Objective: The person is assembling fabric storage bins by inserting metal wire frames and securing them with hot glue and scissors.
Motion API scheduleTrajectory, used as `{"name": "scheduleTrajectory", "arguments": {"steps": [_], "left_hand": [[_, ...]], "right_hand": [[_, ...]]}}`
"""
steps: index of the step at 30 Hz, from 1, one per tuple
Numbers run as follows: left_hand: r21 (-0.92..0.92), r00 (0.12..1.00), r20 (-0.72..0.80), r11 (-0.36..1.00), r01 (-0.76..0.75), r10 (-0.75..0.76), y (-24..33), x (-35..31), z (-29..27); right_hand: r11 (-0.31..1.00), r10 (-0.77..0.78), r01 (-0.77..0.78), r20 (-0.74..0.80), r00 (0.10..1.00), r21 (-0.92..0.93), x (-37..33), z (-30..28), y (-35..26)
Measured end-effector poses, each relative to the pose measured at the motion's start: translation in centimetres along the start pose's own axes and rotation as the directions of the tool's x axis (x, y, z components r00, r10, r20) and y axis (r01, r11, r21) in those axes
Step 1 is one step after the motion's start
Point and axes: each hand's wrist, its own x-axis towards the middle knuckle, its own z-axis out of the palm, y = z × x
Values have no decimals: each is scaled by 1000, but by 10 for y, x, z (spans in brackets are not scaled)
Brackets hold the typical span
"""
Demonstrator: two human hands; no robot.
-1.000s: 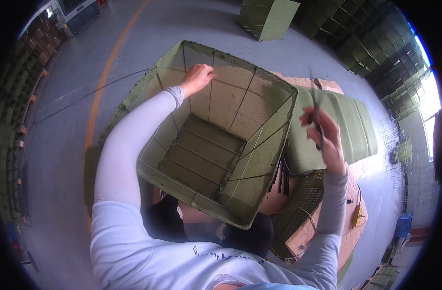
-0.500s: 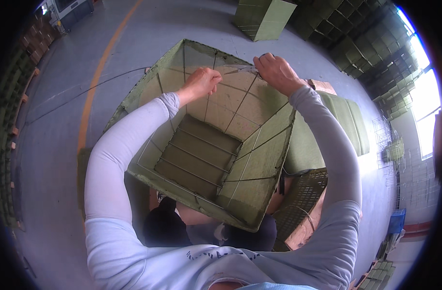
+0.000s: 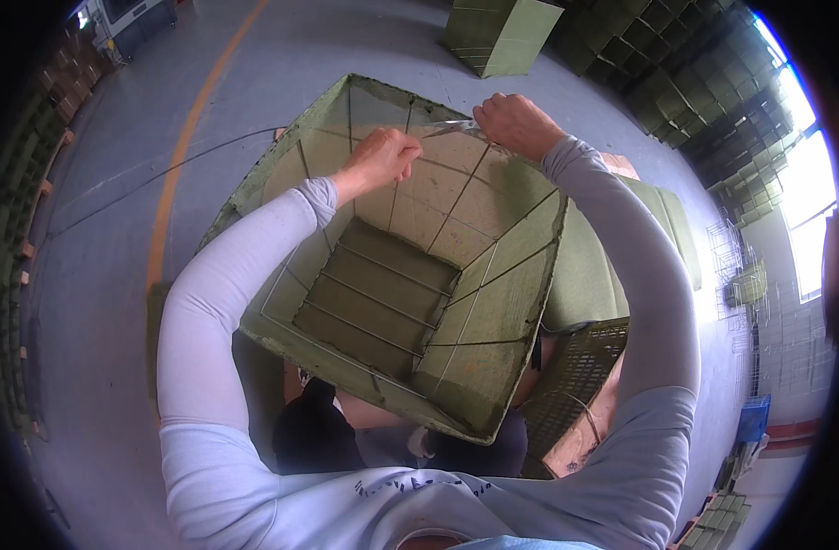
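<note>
A large open box [image 3: 374, 388] of green fabric over a dark wire frame tilts across my lap, its mouth facing me. Above its far rim, my right hand [image 3: 520, 126] is closed around a pair of scissors [image 3: 453, 126], whose silver blades point left. My left hand [image 3: 379, 158] is pinched closed just left of the blade tips, over the box's opening. What its fingers hold, if anything, is too small to make out. Thin wires cross the inner walls and the brown bottom [image 3: 369, 307] of the box.
To the right lie a green padded piece [image 3: 589, 261] and a dark green plastic crate [image 3: 580, 367] with cardboard beside it. Another green box [image 3: 502, 35] stands on the grey floor ahead. Stacks of green boxes [image 3: 676, 82] fill the far right, with wire frames [image 3: 736, 266] by the wall.
My right hand has shifted slightly left and up, and the scissor blades now show more plainly near my left hand. The box's right rim has moved slightly right; my left hand has barely moved.
</note>
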Motion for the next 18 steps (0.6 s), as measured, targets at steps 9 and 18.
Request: {"name": "scheduleTrajectory", "arguments": {"steps": [9,18], "left_hand": [[32,999,8,999,38,-38,2,-6,-5],[423,958,92,860,-284,271,18,-46,5]], "right_hand": [[985,76,-81,39,996,150,-9,2,-5],[576,114,-356,359,926,735,21,-78,8]]}}
